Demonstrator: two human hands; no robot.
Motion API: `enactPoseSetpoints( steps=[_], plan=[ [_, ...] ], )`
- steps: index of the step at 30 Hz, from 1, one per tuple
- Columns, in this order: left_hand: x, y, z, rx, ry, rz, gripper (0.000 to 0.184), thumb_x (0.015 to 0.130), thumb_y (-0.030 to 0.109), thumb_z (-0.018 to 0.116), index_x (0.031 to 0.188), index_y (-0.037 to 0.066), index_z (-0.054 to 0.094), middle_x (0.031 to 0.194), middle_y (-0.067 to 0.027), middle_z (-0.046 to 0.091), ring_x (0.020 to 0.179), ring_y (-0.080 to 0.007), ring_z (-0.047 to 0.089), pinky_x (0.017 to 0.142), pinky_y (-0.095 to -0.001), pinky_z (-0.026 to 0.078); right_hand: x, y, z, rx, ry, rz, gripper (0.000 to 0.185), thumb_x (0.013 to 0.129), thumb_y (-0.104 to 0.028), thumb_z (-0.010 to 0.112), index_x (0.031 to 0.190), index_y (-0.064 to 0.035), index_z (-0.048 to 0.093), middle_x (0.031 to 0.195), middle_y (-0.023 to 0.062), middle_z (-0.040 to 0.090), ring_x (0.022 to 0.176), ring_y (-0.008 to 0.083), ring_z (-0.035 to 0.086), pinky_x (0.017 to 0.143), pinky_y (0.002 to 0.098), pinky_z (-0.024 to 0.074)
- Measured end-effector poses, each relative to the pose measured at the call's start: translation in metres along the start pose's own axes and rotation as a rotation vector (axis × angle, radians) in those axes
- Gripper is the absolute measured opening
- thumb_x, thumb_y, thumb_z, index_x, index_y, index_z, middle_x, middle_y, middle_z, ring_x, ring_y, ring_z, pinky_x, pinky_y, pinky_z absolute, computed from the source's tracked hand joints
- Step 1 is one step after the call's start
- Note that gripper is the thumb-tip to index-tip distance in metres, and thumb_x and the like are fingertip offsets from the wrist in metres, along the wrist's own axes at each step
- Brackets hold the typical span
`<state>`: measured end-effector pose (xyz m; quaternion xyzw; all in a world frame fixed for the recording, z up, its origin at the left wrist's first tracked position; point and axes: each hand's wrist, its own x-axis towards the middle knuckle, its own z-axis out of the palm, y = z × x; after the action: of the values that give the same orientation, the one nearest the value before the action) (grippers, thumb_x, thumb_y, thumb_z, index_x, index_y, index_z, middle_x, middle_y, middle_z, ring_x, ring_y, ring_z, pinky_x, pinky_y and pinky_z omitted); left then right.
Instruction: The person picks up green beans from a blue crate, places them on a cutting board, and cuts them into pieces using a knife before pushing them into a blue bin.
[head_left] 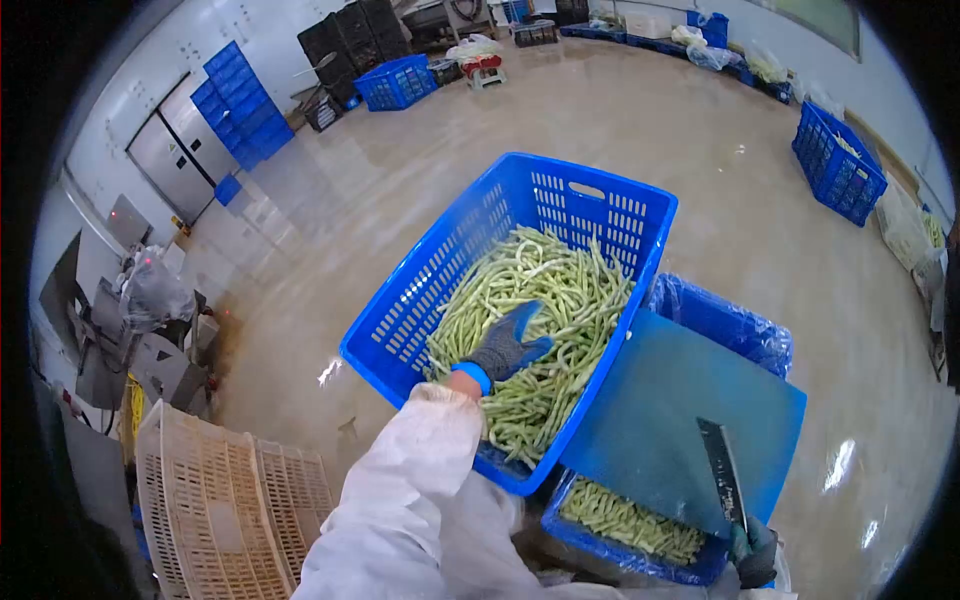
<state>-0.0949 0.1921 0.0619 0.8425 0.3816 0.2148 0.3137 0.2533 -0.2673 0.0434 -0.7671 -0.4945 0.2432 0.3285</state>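
Note:
My left hand [505,348], in a grey and blue work glove, is over the pile of long green beans [545,270] with thumb and fingers spread. The beans fill the lower part of a large blue slatted crate [395,320]. At the lower right, my gloved right hand [757,556] is wrapped around the handle of a knife [722,470], whose broad dark blade lies over the blue-green cutting board [650,410]. Below the board's near edge, short cut bean pieces [630,522] lie in a blue bin lined with clear plastic [560,530].
Cream plastic baskets [230,500] stand at the lower left. Behind the board shows another plastic-lined blue bin [730,325]. Stacked blue crates [240,105] are by the far left wall, and a blue crate [838,165] stands at the right. The floor [300,230] shines wetly.

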Motion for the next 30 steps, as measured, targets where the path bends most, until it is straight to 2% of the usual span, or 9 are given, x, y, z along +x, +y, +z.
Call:
enactPoseSetpoints(
  steps=[1, 3, 4, 7, 13, 17, 21, 28, 30],
  plan=[
    [0.008, -0.003, -0.008, 0.399, -0.111, -0.297, 0.103, 0.071, 0.06, 0.066, 0.143, 0.003, 0.019, 0.146, -0.0227, 0.022, 0.135, -0.0352, 0.022, 0.109, -0.0433, 0.021, 0.003, 0.007, 0.002, -0.004, 0.003, -0.004, 0.019, 0.088, -0.016, 0.055, 0.098, -0.0013, 0.06, 0.056, 0.0026, 0.053, 0.042, 0.0115, 0.05, 0.041, 0.0264, 0.0394],
    [0.012, -0.039, 0.013, 0.678, -0.233, -0.429, 0.12, 0.062, 0.07, 0.065, 0.145, 0.004, 0.007, 0.149, -0.0243, 0.01, 0.137, -0.0411, 0.01, 0.11, -0.0497, 0.012, 0.011, 0.02, 0.006, 0.329, 0.075, 0.331, 0.024, 0.088, -0.02, 0.057, 0.101, -0.0002, 0.061, 0.06, 0.0012, 0.056, 0.054, 0.0097, 0.051, 0.05, 0.0269, 0.0405],
    [0.015, -0.05, 0.026, 0.724, -0.251, -0.432, 0.122, 0.061, 0.069, 0.066, 0.145, 0.005, 0.005, 0.149, -0.024, 0.008, 0.137, -0.0416, 0.008, 0.11, -0.0512, 0.01, 0.016, 0.023, 0.012, 0.343, 0.169, 0.244, 0.019, 0.092, -0.021, 0.052, 0.087, -0.0029, 0.056, 0.047, 0.0, 0.045, 0.038, 0.0099, 0.045, 0.037, 0.0251, 0.0337],
    [0.033, -0.063, 0.067, 0.788, -0.203, -0.35, 0.126, 0.055, 0.063, 0.072, 0.145, 0.006, 0.006, 0.149, -0.0238, 0.008, 0.138, -0.0404, 0.006, 0.111, -0.0503, 0.006, 0.032, -0.024, -0.006, 0.392, 0.086, 0.488, 0.017, 0.093, -0.014, 0.05, 0.094, -0.0016, 0.062, 0.073, 0.007, 0.062, 0.06, 0.0127, 0.054, 0.053, 0.0291, 0.0448],
    [0.084, -0.114, 0.106, 0.864, -0.079, -0.251, 0.127, 0.048, 0.059, 0.077, 0.147, 0.018, 0.008, 0.149, -0.0222, 0.01, 0.138, -0.0416, 0.005, 0.11, -0.0518, 0.005, 0.05, -0.032, 0.002, 0.256, 0.145, 0.326, 0.019, 0.093, -0.015, 0.05, 0.082, -0.0023, 0.058, 0.062, 0.0013, 0.055, 0.053, 0.0069, 0.048, 0.047, 0.0234, 0.0386],
    [0.127, -0.139, 0.072, 0.802, -0.231, -0.25, 0.13, 0.042, 0.053, 0.083, 0.146, 0.023, 0.011, 0.145, -0.0216, 0.022, 0.135, -0.0432, 0.017, 0.108, -0.0538, 0.011, 0.063, -0.044, 0.004, 0.225, 0.109, 0.362, 0.019, 0.093, -0.014, 0.05, 0.083, -0.0006, 0.058, 0.063, 0.0017, 0.055, 0.053, 0.0082, 0.048, 0.048, 0.024, 0.0384],
    [0.133, -0.154, 0.078, 0.803, -0.229, -0.157, 0.119, 0.047, 0.048, 0.082, 0.142, 0.01, 0.022, 0.138, -0.0204, 0.034, 0.129, -0.0381, 0.03, 0.106, -0.0503, 0.021, 0.062, -0.038, 0.008, 0.22, 0.108, 0.453, 0.018, 0.093, -0.015, 0.05, 0.086, -0.0002, 0.058, 0.064, 0.0008, 0.055, 0.056, 0.0087, 0.048, 0.051, 0.0245, 0.0392],
    [0.132, -0.137, 0.076, 0.719, -0.321, -0.529, 0.126, 0.05, 0.046, 0.083, 0.145, 0.01, 0.009, 0.141, -0.0266, 0.029, 0.124, -0.0399, 0.04, 0.095, -0.0554, 0.036, 0.057, -0.036, 0.006, 0.206, 0.098, 0.509, 0.017, 0.093, -0.015, 0.051, 0.087, -0.0013, 0.06, 0.064, 0.0008, 0.055, 0.057, 0.0087, 0.048, 0.052, 0.0256, 0.0395],
    [0.133, -0.135, 0.081, 0.702, -0.339, -0.507, 0.114, 0.055, 0.044, 0.08, 0.143, 0.01, 0.018, 0.129, -0.0257, 0.043, 0.115, -0.0386, 0.049, 0.091, -0.053, 0.04, 0.052, -0.032, 0.007, 0.164, 0.168, 0.388, 0.019, 0.093, -0.016, 0.052, 0.084, -0.0025, 0.06, 0.063, 0.001, 0.055, 0.056, 0.0088, 0.048, 0.051, 0.0259, 0.0389]
  ],
)
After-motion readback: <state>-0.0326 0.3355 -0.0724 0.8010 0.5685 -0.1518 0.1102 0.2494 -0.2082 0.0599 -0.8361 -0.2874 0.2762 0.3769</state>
